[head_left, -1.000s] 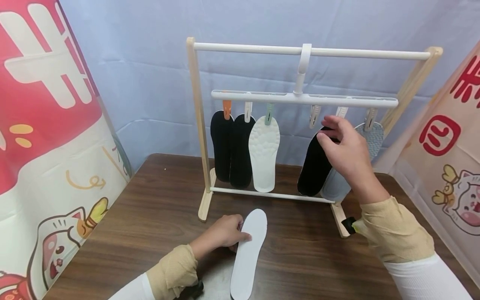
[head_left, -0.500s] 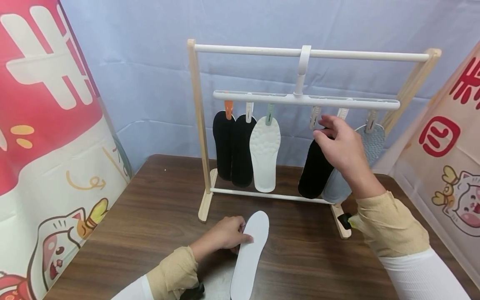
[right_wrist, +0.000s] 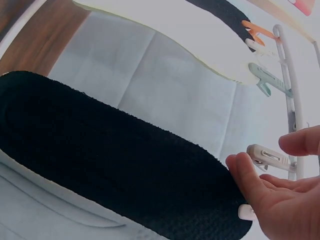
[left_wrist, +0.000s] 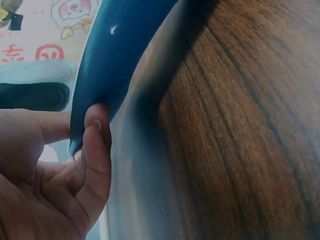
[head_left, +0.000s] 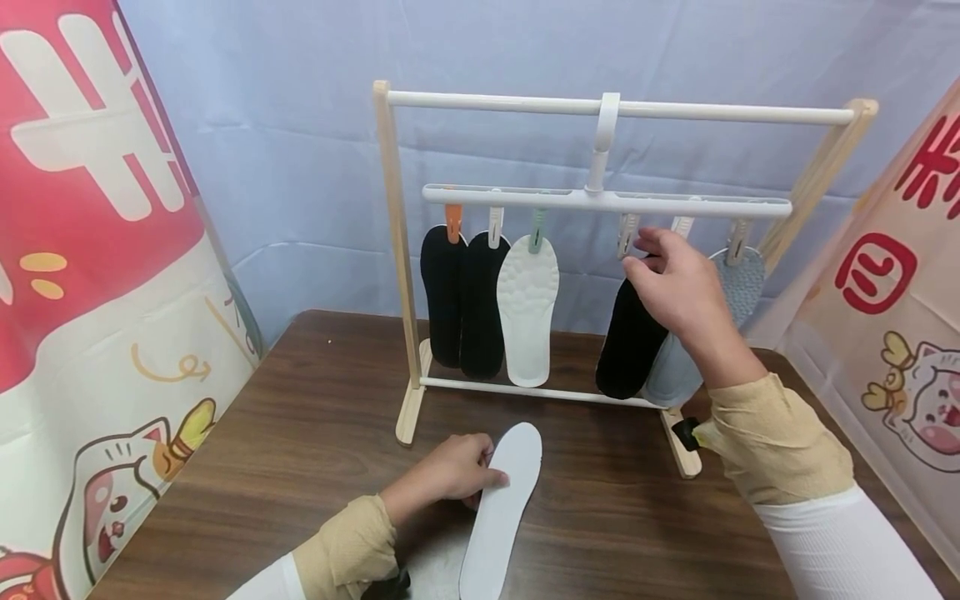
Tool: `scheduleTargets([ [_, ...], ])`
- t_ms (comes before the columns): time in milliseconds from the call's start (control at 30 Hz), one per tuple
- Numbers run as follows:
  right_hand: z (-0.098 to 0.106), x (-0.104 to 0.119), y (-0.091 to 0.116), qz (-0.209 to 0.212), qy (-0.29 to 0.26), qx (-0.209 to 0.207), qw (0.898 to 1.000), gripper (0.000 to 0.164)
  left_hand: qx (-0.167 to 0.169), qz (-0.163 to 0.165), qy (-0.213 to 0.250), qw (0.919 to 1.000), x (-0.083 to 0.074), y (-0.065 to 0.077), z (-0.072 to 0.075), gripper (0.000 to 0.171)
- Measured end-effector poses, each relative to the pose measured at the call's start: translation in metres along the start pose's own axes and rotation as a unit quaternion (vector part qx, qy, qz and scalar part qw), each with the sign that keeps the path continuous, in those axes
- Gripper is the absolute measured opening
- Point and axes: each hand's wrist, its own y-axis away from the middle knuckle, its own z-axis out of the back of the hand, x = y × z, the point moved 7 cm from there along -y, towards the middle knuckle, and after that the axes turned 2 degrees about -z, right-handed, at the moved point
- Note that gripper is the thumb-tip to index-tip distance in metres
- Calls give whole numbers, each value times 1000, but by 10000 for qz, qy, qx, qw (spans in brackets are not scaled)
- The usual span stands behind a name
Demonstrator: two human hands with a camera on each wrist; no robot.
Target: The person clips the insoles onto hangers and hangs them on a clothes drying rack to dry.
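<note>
My left hand [head_left: 459, 468] pinches a white insole [head_left: 501, 517] near its edge, thumb on top; the left wrist view shows its dark blue underside [left_wrist: 117, 50]. Raised at the rack, my right hand [head_left: 678, 279] has loosely bent fingers and a thumb held apart from them. Between thumb and fingers lies a pale clip [right_wrist: 270, 156] with nothing in it; contact is hard to tell. Just below that hand hangs a black insole [head_left: 630, 350], and behind it a grey-blue insole [head_left: 742, 287]. On the left, two black insoles [head_left: 482, 317] and a bumpy white insole [head_left: 528, 308] hang from clips.
The clips sit along a white hanger bar [head_left: 570, 198], hooked over the top rail of a wood-and-white rack [head_left: 487, 102]. Its feet [head_left: 411, 412] stand on a dark wooden table [head_left: 315, 400]. Printed cloths [head_left: 97, 250] flank both sides.
My right hand has shifted slightly left, nearer the clip that holds nothing. The white insole in my left hand has moved a little to the right.
</note>
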Motion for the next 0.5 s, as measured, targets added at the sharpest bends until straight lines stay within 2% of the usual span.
scheduleTargets([
  [300, -6, 1, -6, -134, 0, 324, 9994, 57, -38, -16, 55, 10000, -5, 3, -4, 32],
  [500, -6, 1, -10, -213, 192, 477, 9984, 59, -11, -6, 90, 10000, -9, 5, -7, 31],
])
